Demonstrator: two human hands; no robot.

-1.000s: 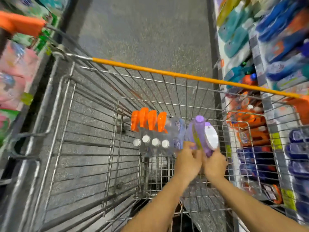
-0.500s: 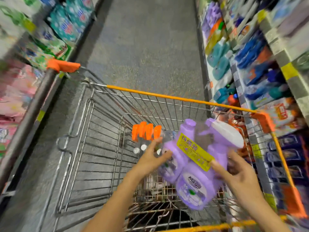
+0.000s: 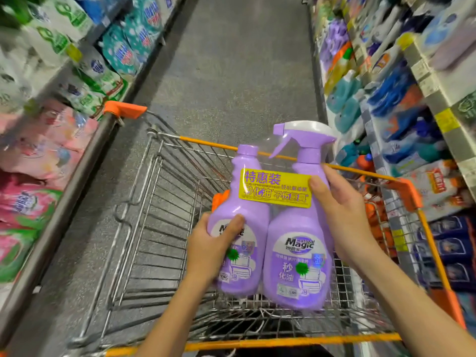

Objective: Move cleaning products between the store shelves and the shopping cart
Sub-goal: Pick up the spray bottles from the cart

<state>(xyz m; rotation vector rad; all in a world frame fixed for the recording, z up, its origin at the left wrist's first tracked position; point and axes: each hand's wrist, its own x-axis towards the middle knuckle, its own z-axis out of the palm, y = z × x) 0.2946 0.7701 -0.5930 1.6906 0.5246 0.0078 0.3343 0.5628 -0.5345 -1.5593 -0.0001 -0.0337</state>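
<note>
Twin-pack of purple cleaner bottles held upright above shopping cart. Left hand grips the refill bottle's body; right hand grips the spray bottle's neck.

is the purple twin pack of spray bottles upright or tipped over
Upright: the purple shrink-wrapped two-bottle pack has its cap and trigger pointing up, held by the left hand and right hand over the wire shopping cart.
</note>
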